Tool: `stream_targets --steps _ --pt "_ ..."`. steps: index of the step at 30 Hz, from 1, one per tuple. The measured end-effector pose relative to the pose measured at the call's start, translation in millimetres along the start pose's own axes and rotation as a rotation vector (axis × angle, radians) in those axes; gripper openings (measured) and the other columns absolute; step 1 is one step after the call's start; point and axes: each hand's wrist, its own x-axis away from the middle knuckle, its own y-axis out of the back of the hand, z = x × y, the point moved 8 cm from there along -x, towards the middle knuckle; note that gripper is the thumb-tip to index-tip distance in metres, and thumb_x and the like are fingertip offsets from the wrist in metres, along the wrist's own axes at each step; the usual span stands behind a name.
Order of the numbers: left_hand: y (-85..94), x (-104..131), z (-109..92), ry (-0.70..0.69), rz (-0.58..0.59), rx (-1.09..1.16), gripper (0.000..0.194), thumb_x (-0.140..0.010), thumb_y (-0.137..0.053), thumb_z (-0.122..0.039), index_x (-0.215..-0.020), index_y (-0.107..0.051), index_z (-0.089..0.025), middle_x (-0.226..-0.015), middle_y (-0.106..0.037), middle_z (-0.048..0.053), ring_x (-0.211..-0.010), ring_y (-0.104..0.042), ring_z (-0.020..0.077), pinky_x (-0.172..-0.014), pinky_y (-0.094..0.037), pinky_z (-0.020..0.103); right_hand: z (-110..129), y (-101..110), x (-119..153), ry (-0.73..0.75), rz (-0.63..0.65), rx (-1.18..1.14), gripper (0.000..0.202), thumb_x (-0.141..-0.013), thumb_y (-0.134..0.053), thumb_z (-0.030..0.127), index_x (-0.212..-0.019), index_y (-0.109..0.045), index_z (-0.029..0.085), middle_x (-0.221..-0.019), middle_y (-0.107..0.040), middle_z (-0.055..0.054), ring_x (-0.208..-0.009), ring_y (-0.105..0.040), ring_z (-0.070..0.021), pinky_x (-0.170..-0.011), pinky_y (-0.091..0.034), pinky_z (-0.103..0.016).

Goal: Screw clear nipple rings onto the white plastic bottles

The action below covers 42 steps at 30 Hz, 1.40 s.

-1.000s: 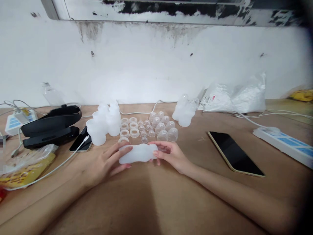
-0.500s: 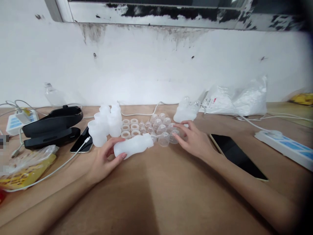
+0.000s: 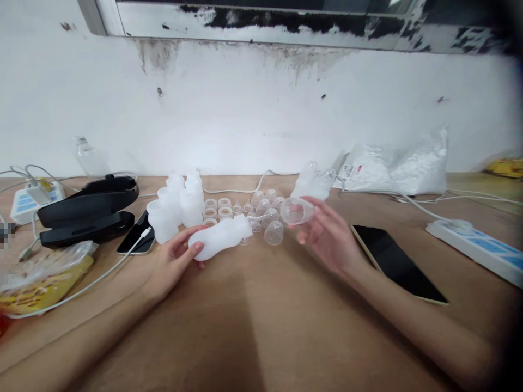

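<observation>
My left hand [image 3: 177,261] is closed round a frosted white baby bottle [image 3: 220,237], which lies tilted on its side with its neck to the right. A thin clear teat tip seems to stick out from that neck. In my right hand [image 3: 327,234] a clear dome cap [image 3: 297,211] is pinched, its open rim turned to the left, raised above the table. Between the hands stand several more clear dome caps [image 3: 273,233]. Small clear teats [image 3: 247,207] and white rings [image 3: 210,212] lie in rows beyond the bottle. Several open bottles [image 3: 164,218] stand behind my left hand.
Capped bottles [image 3: 310,188] lie at the back beside a white plastic bag [image 3: 392,166]. A phone [image 3: 398,261] and a power strip [image 3: 482,247] are at the right. Leftward are a black case [image 3: 87,209], another phone [image 3: 137,235], cables and a yellow packet [image 3: 44,283].
My right hand has picked up a dome cap from the group, lifted it and turned its opening leftward. The bottle in my left hand has shifted slightly left.
</observation>
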Motion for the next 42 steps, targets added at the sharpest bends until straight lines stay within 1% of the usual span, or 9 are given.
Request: stream_targets --steps 4,7,13,17,26,31,34,38,42 --pt "1.3 -1.1 1.7 0.014 -0.011 0.009 0.044 -0.074 -0.056 -0.042 -0.109 -0.053 -0.015 -0.110 -0.055 0.009 -0.073 -0.055 0.0160 -0.055 -0.052 0.028 -42.2 -30.3 17.1 -0.275 0.116 -0.294 0.030 -0.075 -0.054 0.033 -0.103 -0.049 0.022 -0.096 -0.055 -0.004 -0.069 -0.057 -0.0108 -0.045 -0.042 -0.018" --pt "2.3 -1.0 3.6 0.026 -0.018 0.010 0.044 -0.073 -0.056 -0.042 -0.108 -0.053 -0.015 -0.108 -0.056 0.008 -0.072 -0.055 0.0160 -0.055 -0.052 0.028 -55.9 -32.9 20.3 -0.319 0.115 -0.339 0.028 -0.077 -0.054 0.030 -0.102 -0.051 0.020 -0.095 -0.056 -0.005 -0.071 -0.058 -0.0118 -0.045 -0.042 -0.017" --pt "1.1 -0.1 2.8 0.012 -0.024 -0.024 0.045 -0.072 -0.058 -0.041 -0.108 -0.054 -0.015 -0.108 -0.057 0.008 -0.063 -0.055 0.0126 -0.054 -0.051 0.027 -54.2 -30.5 18.0 -0.284 0.131 -0.332 0.026 -0.077 -0.054 0.031 -0.100 -0.050 0.021 -0.098 -0.056 -0.005 -0.071 -0.059 -0.0123 -0.046 -0.044 -0.018" --pt "-5.2 2.5 -1.6 -0.013 0.023 -0.088 0.044 -0.071 -0.059 -0.040 -0.108 -0.054 -0.015 -0.099 -0.061 0.007 -0.071 -0.057 0.0158 -0.052 -0.051 0.024 -50.9 -36.5 21.5 -0.253 0.193 -0.261 0.028 -0.076 -0.055 0.032 -0.101 -0.047 0.022 -0.098 -0.056 -0.005 -0.074 -0.060 -0.0135 -0.048 -0.046 -0.020" --pt "-10.4 8.1 -11.8 -0.135 0.070 -0.247 0.040 -0.073 -0.059 -0.035 -0.108 -0.053 -0.016 -0.111 -0.059 0.009 -0.092 -0.059 0.0214 -0.074 -0.052 0.031 -43.8 -36.8 22.0 -0.114 0.187 -0.048 0.030 -0.068 -0.064 0.025 -0.096 -0.055 0.021 -0.097 -0.052 -0.003 -0.065 -0.053 -0.0060 -0.050 -0.049 -0.018" --pt "-12.3 12.2 -19.5 -0.208 0.075 -0.384 0.037 -0.076 -0.056 -0.034 -0.109 -0.051 -0.017 -0.111 -0.058 0.008 -0.092 -0.058 0.0202 -0.073 -0.051 0.029 -46.9 -37.3 21.6 -0.130 0.194 -0.011 0.034 -0.067 -0.065 0.022 -0.100 -0.057 0.021 -0.090 -0.058 -0.002 -0.063 -0.053 -0.0057 -0.050 -0.050 -0.017" --pt "-18.6 15.2 -22.1 -0.259 0.144 -0.477 0.034 -0.078 -0.053 -0.032 -0.110 -0.047 -0.021 -0.110 -0.056 0.006 -0.095 -0.055 0.0201 -0.076 -0.049 0.030 -46.9 -37.7 21.9 -0.144 0.197 -0.001 0.037 -0.066 -0.067 0.021 -0.101 -0.058 0.021 -0.082 -0.061 -0.001 -0.059 -0.053 -0.0050 -0.051 -0.050 -0.018" --pt "-25.8 19.5 -22.7 -0.311 0.233 -0.543 0.040 -0.077 -0.054 -0.033 -0.112 -0.037 -0.022 -0.107 -0.053 0.007 -0.092 -0.054 0.0204 -0.072 -0.048 0.030 -45.4 -38.5 24.0 -0.158 0.218 0.085 0.041 -0.065 -0.067 0.024 -0.104 -0.059 0.021 -0.092 -0.063 -0.003 -0.052 -0.053 -0.0040 -0.054 -0.052 -0.022" --pt "-26.6 22.5 -24.8 -0.367 0.211 -0.650 0.043 -0.074 -0.058 -0.034 -0.108 -0.035 -0.022 -0.101 -0.052 0.006 -0.087 -0.054 0.0199 -0.070 -0.047 0.029 -43.5 -40.6 26.6 -0.157 0.252 0.168 0.040 -0.063 -0.068 0.025 -0.102 -0.061 0.022 -0.091 -0.065 -0.003 -0.051 -0.054 -0.0050 -0.058 -0.053 -0.025"
